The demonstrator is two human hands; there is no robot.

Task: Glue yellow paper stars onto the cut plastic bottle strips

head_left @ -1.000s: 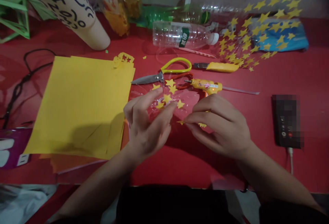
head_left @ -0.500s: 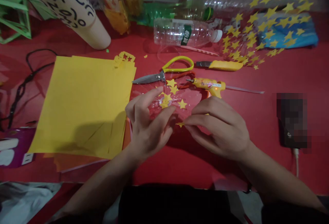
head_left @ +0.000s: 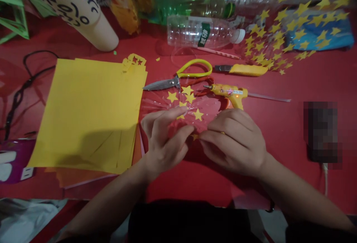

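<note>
Between my hands, a small yellow paper star (head_left: 195,137) is pinched at its right side by the fingertips of my right hand (head_left: 237,140), which is closed. My left hand (head_left: 167,138) has its fingers apart; its thumb tip is close to that star and its index finger reaches over a piece of clear plastic cut into strips (head_left: 156,101). Several yellow stars lie on this plastic, one of them a loose-looking star (head_left: 198,114) near the middle. Whether my left fingertips press on the plastic I cannot tell.
Behind the plastic are scissors (head_left: 164,83), a glue gun (head_left: 230,91) with its stick, and a utility knife (head_left: 248,70). Yellow paper sheets (head_left: 92,105) lie left. A clear bottle (head_left: 186,32) and a star-covered clear piece (head_left: 279,42) stand farther back; a blurred dark object (head_left: 320,131) lies right.
My left hand has shifted slightly right and down, its thumb now nearer the pinched star. More of the stars on the plastic shows. The whole view has moved a little.
</note>
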